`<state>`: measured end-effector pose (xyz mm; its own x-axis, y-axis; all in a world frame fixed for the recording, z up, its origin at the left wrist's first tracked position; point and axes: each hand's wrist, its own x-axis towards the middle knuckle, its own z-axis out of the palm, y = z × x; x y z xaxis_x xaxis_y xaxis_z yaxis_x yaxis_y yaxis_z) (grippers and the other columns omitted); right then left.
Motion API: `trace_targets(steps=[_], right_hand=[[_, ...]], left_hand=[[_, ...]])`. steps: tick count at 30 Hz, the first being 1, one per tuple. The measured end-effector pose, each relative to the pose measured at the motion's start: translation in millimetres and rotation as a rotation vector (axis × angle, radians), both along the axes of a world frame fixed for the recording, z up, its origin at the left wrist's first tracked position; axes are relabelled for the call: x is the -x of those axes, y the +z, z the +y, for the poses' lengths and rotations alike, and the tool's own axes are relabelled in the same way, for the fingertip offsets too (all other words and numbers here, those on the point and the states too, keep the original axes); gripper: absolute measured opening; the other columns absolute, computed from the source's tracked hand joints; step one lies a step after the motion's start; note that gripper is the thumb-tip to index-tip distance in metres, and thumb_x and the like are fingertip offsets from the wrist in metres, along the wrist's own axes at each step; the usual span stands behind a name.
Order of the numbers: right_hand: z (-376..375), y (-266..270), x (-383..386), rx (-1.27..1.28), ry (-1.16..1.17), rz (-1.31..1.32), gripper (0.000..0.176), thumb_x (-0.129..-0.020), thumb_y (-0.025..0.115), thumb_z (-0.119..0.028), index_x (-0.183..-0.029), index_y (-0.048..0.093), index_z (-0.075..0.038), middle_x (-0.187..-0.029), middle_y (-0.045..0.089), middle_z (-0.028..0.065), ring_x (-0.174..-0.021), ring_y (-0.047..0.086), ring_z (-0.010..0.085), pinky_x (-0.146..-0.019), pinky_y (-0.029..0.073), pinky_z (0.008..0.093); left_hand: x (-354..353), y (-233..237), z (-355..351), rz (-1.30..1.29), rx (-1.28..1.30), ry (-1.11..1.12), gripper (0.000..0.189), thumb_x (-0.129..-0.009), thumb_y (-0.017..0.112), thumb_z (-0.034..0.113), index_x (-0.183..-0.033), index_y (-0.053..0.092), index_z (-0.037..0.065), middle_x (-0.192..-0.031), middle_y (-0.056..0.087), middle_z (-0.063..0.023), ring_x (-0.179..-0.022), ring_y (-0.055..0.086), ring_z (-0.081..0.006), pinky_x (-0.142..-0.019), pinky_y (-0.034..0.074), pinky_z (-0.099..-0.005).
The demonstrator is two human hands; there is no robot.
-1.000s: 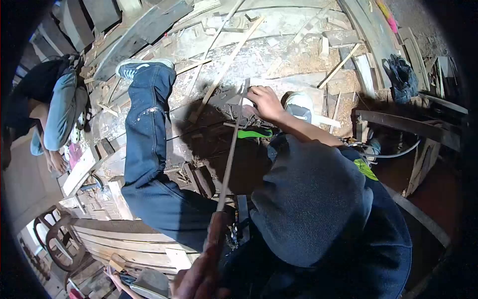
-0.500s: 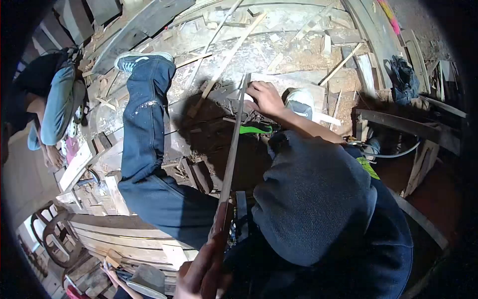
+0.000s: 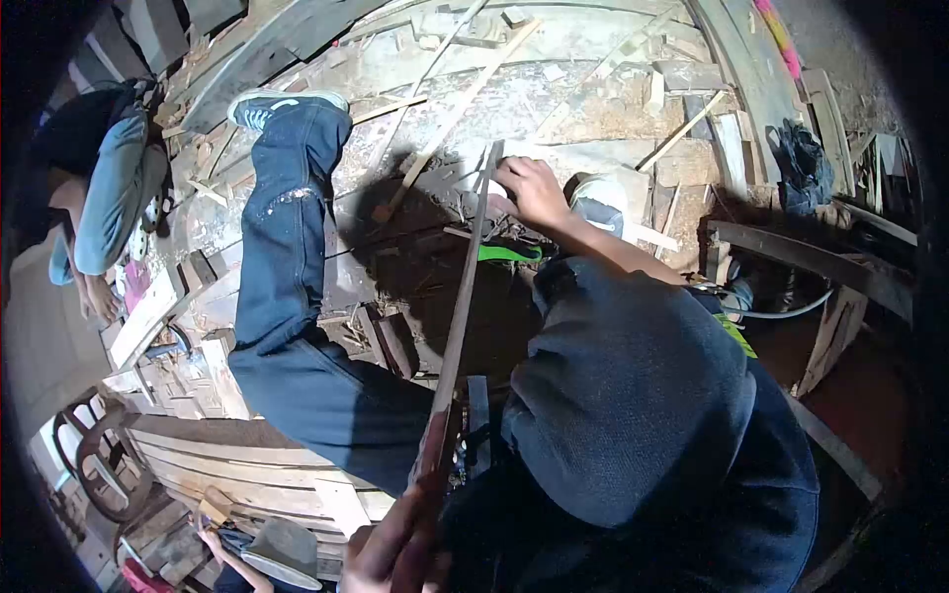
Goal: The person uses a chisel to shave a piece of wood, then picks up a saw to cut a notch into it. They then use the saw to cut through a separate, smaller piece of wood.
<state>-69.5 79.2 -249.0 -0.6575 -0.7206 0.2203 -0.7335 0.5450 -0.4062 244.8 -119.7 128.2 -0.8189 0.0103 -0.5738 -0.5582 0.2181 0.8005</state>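
A long narrow strip (image 3: pixel 463 316), apparently wood with a reddish-brown near end, runs from the bottom of the view up toward my feet. My left hand (image 3: pixel 390 553) is wrapped around its near end. At the far end, my right hand (image 3: pixel 534 190) has its fingers curled close beside the strip. Something pale shows at those fingertips, but what they grip is hidden. My right arm passes beyond my bent right knee (image 3: pixel 633 385). A bright green object (image 3: pixel 510 254) lies below my right hand, in shadow.
Wood strips (image 3: pixel 474 94), offcuts and shavings litter the floor around my outstretched left leg (image 3: pixel 282 227). A co-worker (image 3: pixel 114 178) crouches at left; another person's arm (image 3: pixel 237 563) shows bottom left. A slatted wooden piece (image 3: pixel 227 465), a black plastic bag (image 3: pixel 801 163) and timber (image 3: pixel 811 259) are nearby.
The view has shifted slightly. My hands keep nearly the same places on and beside the strip, and its far end appears a little farther right.
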Motion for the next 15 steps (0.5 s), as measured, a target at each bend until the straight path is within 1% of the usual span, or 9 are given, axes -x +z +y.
trace_targets(steps=[3, 4, 5, 7, 8, 11, 12, 14, 15], right_hand=[[-2.2, 2.2, -2.2, 0.003, 0.003, -0.012, 0.031, -0.082, 0.070, -0.033, -0.104, 0.068, -0.011, -0.091, 0.056, 0.0065, -0.091, 0.057, 0.0229, -0.078, 0.042, 0.0376], [-1.6, -0.9, -1.8, 0.016, 0.008, 0.003, 0.032, -0.082, 0.069, -0.033, -0.104, 0.068, -0.010, -0.091, 0.056, 0.0067, -0.091, 0.057, 0.0228, -0.078, 0.043, 0.0378], [-0.8, -3.8, -0.5, 0.028, 0.015, 0.020, 0.032, -0.083, 0.069, -0.034, -0.104, 0.068, -0.010, -0.091, 0.057, 0.0070, -0.092, 0.057, 0.0227, -0.078, 0.043, 0.0379], [-0.4, -1.9, -0.2, 0.029, 0.024, 0.021, 0.034, -0.084, 0.069, -0.035, -0.106, 0.068, -0.010, -0.093, 0.057, 0.0071, -0.092, 0.057, 0.0225, -0.079, 0.043, 0.0377], [-0.1, 3.2, -2.2, 0.020, 0.002, -0.023, 0.033, -0.081, 0.071, -0.030, -0.106, 0.068, -0.009, -0.095, 0.058, 0.0073, -0.094, 0.058, 0.0245, -0.081, 0.043, 0.0385], [-1.8, 6.5, -4.5, 0.015, -0.017, -0.046, 0.032, -0.078, 0.073, -0.025, -0.104, 0.068, -0.008, -0.096, 0.059, 0.0078, -0.095, 0.059, 0.0273, -0.084, 0.044, 0.0395], [-2.0, 8.2, -4.1, 0.012, -0.022, -0.052, 0.032, -0.077, 0.074, -0.024, -0.104, 0.068, -0.008, -0.096, 0.059, 0.0080, -0.095, 0.059, 0.0275, -0.084, 0.044, 0.0396], [-2.4, 6.0, -4.1, 0.034, -0.027, -0.038, 0.031, -0.077, 0.074, -0.023, -0.103, 0.067, -0.007, -0.096, 0.059, 0.0087, -0.095, 0.058, 0.0280, -0.083, 0.044, 0.0398], [-2.4, 4.6, -3.6, 0.031, -0.018, -0.042, 0.031, -0.077, 0.074, -0.023, -0.103, 0.067, -0.007, -0.096, 0.059, 0.0087, -0.095, 0.058, 0.0280, -0.083, 0.044, 0.0398]], left_hand=[[4.0, -6.2, 2.8, 0.317, 0.386, -0.204, 0.063, -0.086, 0.057, 0.002, -0.146, 0.038, -0.001, -0.119, 0.064, -0.0115, -0.058, 0.049, -0.0089, -0.053, 0.041, -0.0229], [-9.3, 0.5, 0.0, -0.220, -0.118, 0.185, 0.056, -0.087, 0.057, 0.001, -0.142, 0.044, -0.002, -0.121, 0.064, -0.0120, -0.061, 0.056, -0.0111, -0.053, 0.045, -0.0232], [-3.5, -6.3, 4.9, -0.215, -0.117, 0.186, 0.056, -0.087, 0.057, 0.001, -0.142, 0.044, -0.002, -0.121, 0.064, -0.0120, -0.061, 0.056, -0.0111, -0.053, 0.045, -0.0232], [13.4, -28.9, 18.8, 0.121, 0.117, 0.141, 0.082, -0.072, 0.071, 0.037, -0.133, 0.046, -0.011, -0.117, 0.062, -0.0234, -0.089, 0.062, -0.0208, -0.079, 0.051, -0.0312], [14.2, -31.6, 8.6, 0.141, 0.045, -0.015, 0.092, -0.069, 0.072, 0.030, -0.143, 0.034, -0.011, -0.139, 0.048, -0.0271, -0.107, 0.060, -0.0243, -0.089, 0.049, -0.0330], [11.1, -22.7, 7.5, 0.038, 0.001, 0.004, 0.088, -0.069, 0.073, 0.026, -0.141, 0.038, -0.010, -0.137, 0.051, -0.0255, -0.110, 0.062, -0.0269, -0.089, 0.050, -0.0336], [12.4, -16.6, 6.8, 0.036, -0.001, 0.013, 0.088, -0.069, 0.073, 0.026, -0.141, 0.038, -0.010, -0.137, 0.051, -0.0255, -0.110, 0.062, -0.0269, -0.089, 0.050, -0.0336], [15.5, -4.1, 5.0, 0.167, 0.191, -0.211, 0.057, -0.075, 0.066, -0.002, -0.129, 0.049, -0.012, -0.116, 0.063, -0.0264, -0.070, 0.071, -0.0257, -0.058, 0.056, -0.0321], [13.4, -4.8, 6.3, 0.163, 0.189, -0.203, 0.057, -0.075, 0.066, -0.002, -0.129, 0.049, -0.012, -0.116, 0.063, -0.0264, -0.070, 0.071, -0.0257, -0.058, 0.056, -0.0321]])
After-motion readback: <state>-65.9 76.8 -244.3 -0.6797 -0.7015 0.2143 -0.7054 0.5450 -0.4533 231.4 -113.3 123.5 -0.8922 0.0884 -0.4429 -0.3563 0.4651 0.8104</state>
